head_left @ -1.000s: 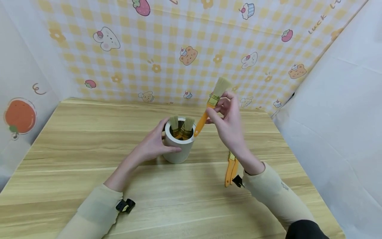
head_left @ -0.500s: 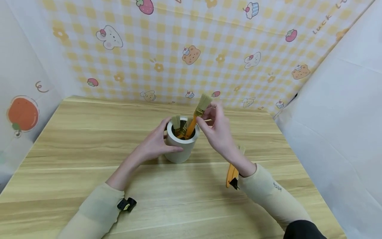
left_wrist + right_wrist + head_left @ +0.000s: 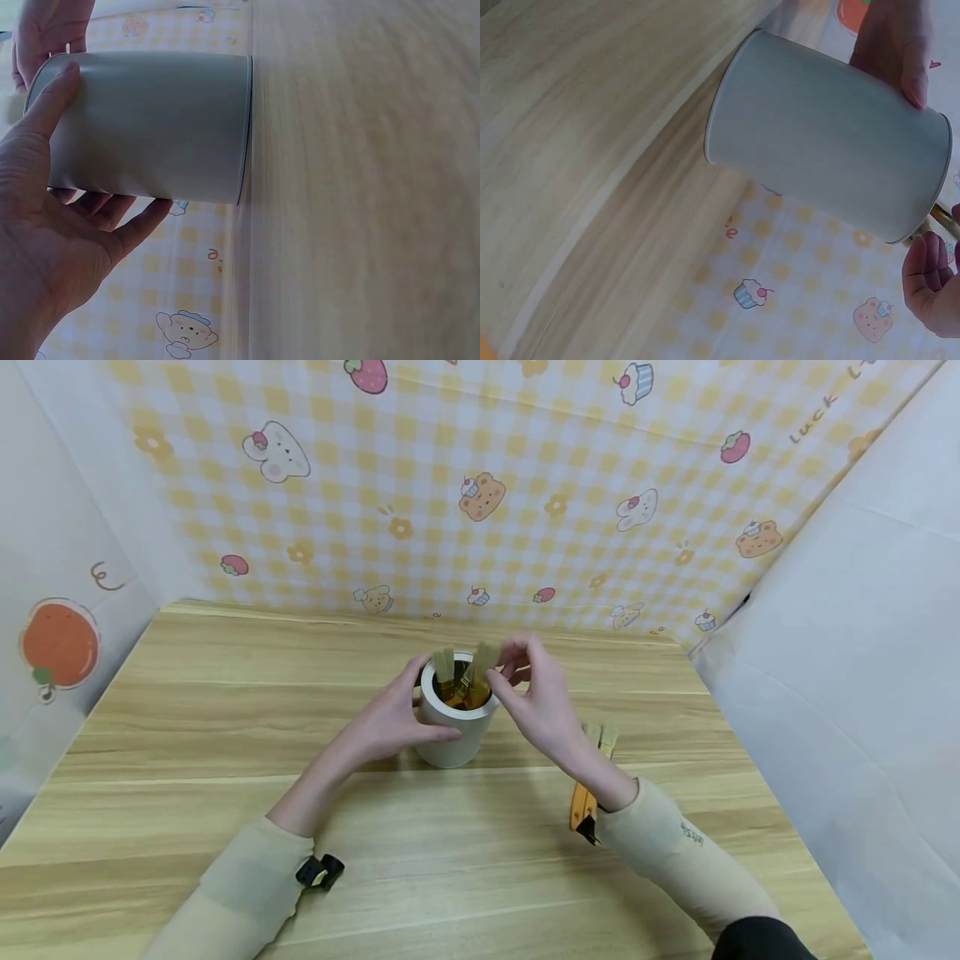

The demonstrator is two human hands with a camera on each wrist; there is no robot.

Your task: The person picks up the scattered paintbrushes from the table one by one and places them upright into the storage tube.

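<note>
A pale grey cylindrical cup [image 3: 456, 748] stands upright on the wooden table, several paintbrushes inside with bristles up. On its left side my left hand [image 3: 384, 718] grips the wall, thumb across the front and fingers behind, as the left wrist view also shows. At the right rim, my right hand [image 3: 542, 703] pinches a paintbrush [image 3: 487, 655] near its bristles; its orange handle is down inside the cup. Another brush's bristles [image 3: 444, 666] rise at the left of the opening. In the right wrist view the right hand's fingertips [image 3: 932, 255] are beside the cup's mouth.
Two more orange-handled paintbrushes [image 3: 581, 806] lie side by side on the table [image 3: 420, 877], partly hidden under the right forearm. A yellow checked cloth [image 3: 337, 510] with cartoon prints hangs behind the table. White sheets [image 3: 840, 635] close in both sides.
My right hand has brought the paintbrush left over the cup and lowered it, handle first, inside. The left hand has kept its grip on the cup.
</note>
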